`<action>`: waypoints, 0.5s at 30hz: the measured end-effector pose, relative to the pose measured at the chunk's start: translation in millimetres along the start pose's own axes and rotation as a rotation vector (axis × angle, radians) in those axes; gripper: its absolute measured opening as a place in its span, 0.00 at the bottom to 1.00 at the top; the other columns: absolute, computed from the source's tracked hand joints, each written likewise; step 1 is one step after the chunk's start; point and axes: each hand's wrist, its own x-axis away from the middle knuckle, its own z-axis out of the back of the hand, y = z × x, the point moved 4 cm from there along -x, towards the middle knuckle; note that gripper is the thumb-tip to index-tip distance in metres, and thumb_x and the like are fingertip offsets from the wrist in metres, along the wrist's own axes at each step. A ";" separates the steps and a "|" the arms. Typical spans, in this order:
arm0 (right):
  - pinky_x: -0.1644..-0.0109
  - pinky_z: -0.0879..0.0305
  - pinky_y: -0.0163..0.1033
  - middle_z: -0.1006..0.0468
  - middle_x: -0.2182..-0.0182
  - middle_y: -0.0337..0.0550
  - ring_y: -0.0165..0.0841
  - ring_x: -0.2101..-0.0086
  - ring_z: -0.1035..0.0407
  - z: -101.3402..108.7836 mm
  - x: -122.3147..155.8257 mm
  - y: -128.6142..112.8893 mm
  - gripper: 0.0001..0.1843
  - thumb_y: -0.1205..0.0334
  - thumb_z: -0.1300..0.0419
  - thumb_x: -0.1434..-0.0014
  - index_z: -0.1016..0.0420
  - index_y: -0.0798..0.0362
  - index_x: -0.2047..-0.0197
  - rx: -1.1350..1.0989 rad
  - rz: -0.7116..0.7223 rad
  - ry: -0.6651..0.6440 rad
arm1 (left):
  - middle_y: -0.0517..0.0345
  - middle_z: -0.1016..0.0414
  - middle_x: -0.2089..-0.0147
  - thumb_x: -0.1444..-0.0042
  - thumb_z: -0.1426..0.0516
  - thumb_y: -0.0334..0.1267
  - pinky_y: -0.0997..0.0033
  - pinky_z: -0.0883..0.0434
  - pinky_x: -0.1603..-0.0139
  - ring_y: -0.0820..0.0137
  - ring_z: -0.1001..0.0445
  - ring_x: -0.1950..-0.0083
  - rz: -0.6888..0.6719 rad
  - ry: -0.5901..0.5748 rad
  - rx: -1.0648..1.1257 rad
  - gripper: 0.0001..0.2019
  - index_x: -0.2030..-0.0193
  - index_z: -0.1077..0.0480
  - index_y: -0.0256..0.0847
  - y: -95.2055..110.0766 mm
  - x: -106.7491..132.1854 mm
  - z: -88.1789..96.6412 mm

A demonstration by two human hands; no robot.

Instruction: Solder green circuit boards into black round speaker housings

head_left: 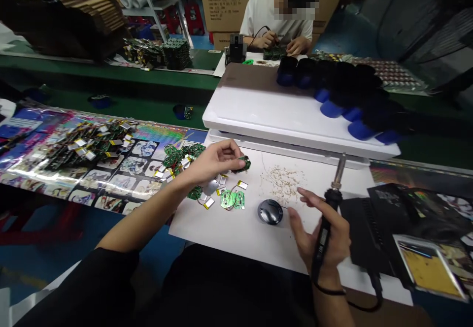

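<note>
Though illegible, lettering [322,240] on the soldering iron [333,195] in the right hand [337,238] — a green board [243,163] in the left hand [218,159]

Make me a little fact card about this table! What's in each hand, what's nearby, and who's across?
Left hand: holding a small green board
Right hand: holding a soldering iron
Between hands: round black thing, scattered tan bits
Beyond: white foam slab carrying blue cups
Across: another person in a white shirt
</note>
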 end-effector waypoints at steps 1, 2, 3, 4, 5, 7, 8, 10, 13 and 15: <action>0.47 0.15 0.56 0.14 0.45 0.50 0.47 0.50 0.15 -6.9 -4.5 -6.1 0.38 0.68 0.23 0.43 0.31 0.45 0.33 -0.051 0.039 -0.019 | 0.59 0.22 0.61 0.46 0.26 0.47 0.71 0.26 0.56 0.73 0.22 0.61 0.021 -0.037 0.095 0.20 0.61 0.30 0.39 -4.0 -1.7 -14.1; 0.44 0.17 0.59 0.15 0.44 0.52 0.48 0.46 0.17 -14.5 -8.5 -11.1 0.40 0.68 0.23 0.43 0.33 0.45 0.32 -0.063 0.066 -0.044 | 0.59 0.22 0.62 0.48 0.25 0.46 0.72 0.26 0.56 0.74 0.22 0.62 0.045 -0.071 0.172 0.21 0.62 0.30 0.39 -8.2 -3.0 -28.2; 0.43 0.18 0.60 0.15 0.43 0.53 0.49 0.44 0.18 -21.6 -11.7 -15.7 0.41 0.67 0.22 0.43 0.33 0.45 0.32 -0.035 0.101 -0.058 | 0.60 0.22 0.63 0.49 0.24 0.46 0.72 0.26 0.56 0.74 0.23 0.62 0.076 -0.100 0.239 0.22 0.63 0.30 0.39 -12.2 -3.7 -41.7; 0.42 0.19 0.60 0.15 0.44 0.54 0.49 0.44 0.19 -28.2 -14.2 -19.3 0.40 0.67 0.22 0.43 0.34 0.45 0.32 0.008 0.125 -0.068 | 0.60 0.23 0.64 0.49 0.24 0.47 0.72 0.27 0.56 0.74 0.23 0.62 0.113 -0.120 0.301 0.23 0.64 0.31 0.38 -15.9 -3.9 -54.0; 0.42 0.19 0.60 0.15 0.45 0.55 0.49 0.45 0.18 -33.7 -16.0 -21.7 0.41 0.66 0.23 0.42 0.35 0.46 0.31 0.045 0.137 -0.069 | 0.61 0.24 0.65 0.50 0.23 0.48 0.73 0.27 0.57 0.75 0.24 0.63 0.147 -0.129 0.357 0.24 0.65 0.32 0.38 -19.0 -3.7 -64.4; 0.43 0.19 0.58 0.15 0.45 0.54 0.47 0.46 0.17 -40.3 -17.5 -24.3 0.40 0.66 0.24 0.40 0.36 0.46 0.31 0.084 0.147 -0.053 | 0.63 0.27 0.66 0.52 0.22 0.49 0.75 0.29 0.60 0.75 0.26 0.63 0.191 -0.120 0.438 0.26 0.66 0.33 0.39 -23.3 -2.6 -78.5; 0.43 0.18 0.58 0.15 0.45 0.53 0.47 0.46 0.17 -41.5 -17.4 -24.4 0.40 0.66 0.24 0.40 0.36 0.45 0.30 0.083 0.137 -0.045 | 0.64 0.28 0.65 0.53 0.22 0.50 0.75 0.30 0.61 0.76 0.27 0.63 0.194 -0.110 0.454 0.27 0.66 0.34 0.39 -24.6 -2.1 -82.2; 0.42 0.17 0.57 0.16 0.44 0.51 0.45 0.45 0.18 -40.3 -16.2 -22.0 0.38 0.67 0.26 0.38 0.36 0.44 0.30 0.047 0.088 -0.044 | 0.63 0.29 0.65 0.50 0.24 0.52 0.74 0.30 0.60 0.75 0.27 0.63 0.156 -0.123 0.407 0.27 0.65 0.35 0.40 -25.1 -1.4 -84.9; 0.39 0.18 0.58 0.18 0.42 0.50 0.45 0.42 0.19 -30.7 -13.5 -13.2 0.35 0.66 0.28 0.37 0.36 0.44 0.31 -0.049 -0.011 -0.064 | 0.58 0.25 0.60 0.38 0.32 0.56 0.69 0.27 0.51 0.71 0.24 0.56 0.004 -0.196 0.157 0.21 0.59 0.30 0.40 -22.2 0.3 -79.9; 0.37 0.19 0.59 0.19 0.41 0.51 0.46 0.42 0.19 -19.2 -11.8 -4.6 0.35 0.66 0.28 0.38 0.36 0.45 0.32 -0.085 -0.066 -0.039 | 0.53 0.23 0.52 0.33 0.37 0.56 0.65 0.27 0.46 0.66 0.23 0.49 -0.105 -0.220 -0.076 0.19 0.52 0.28 0.40 -21.0 2.4 -73.2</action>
